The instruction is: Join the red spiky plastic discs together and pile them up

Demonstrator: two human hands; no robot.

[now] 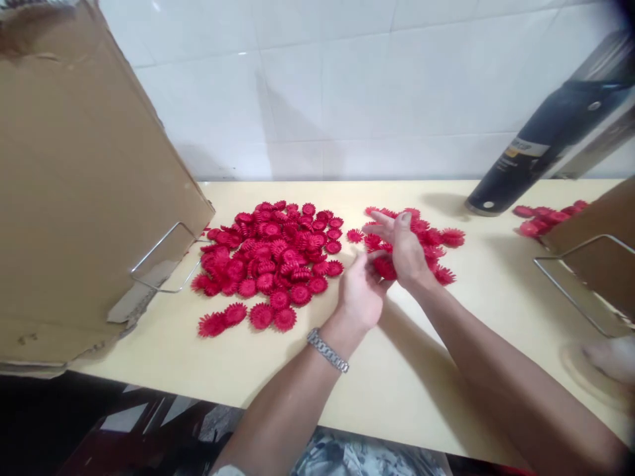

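Observation:
My left hand [363, 291], with a metal watch band on its wrist, has its fingers curled around a red toothed flower-shaped disc [384, 267]. Close against it on the right is my right hand [407, 250], its fingers stretched out and nothing gripped in them. Behind and beside the right hand spreads a smaller pile of red discs [432, 237], partly hidden by it. To the left of both hands lies a large heap of the same red discs [270, 248], with a few strays along its front side.
A tall cardboard box [89, 185] with a wire handle stands at left. Another cardboard piece [590, 244] with a wire handle is at right, beside more red discs [546, 217]. A dark bottle [526, 149] stands near the tiled wall [322, 92]. Part of another hand [612, 357] shows at the right edge.

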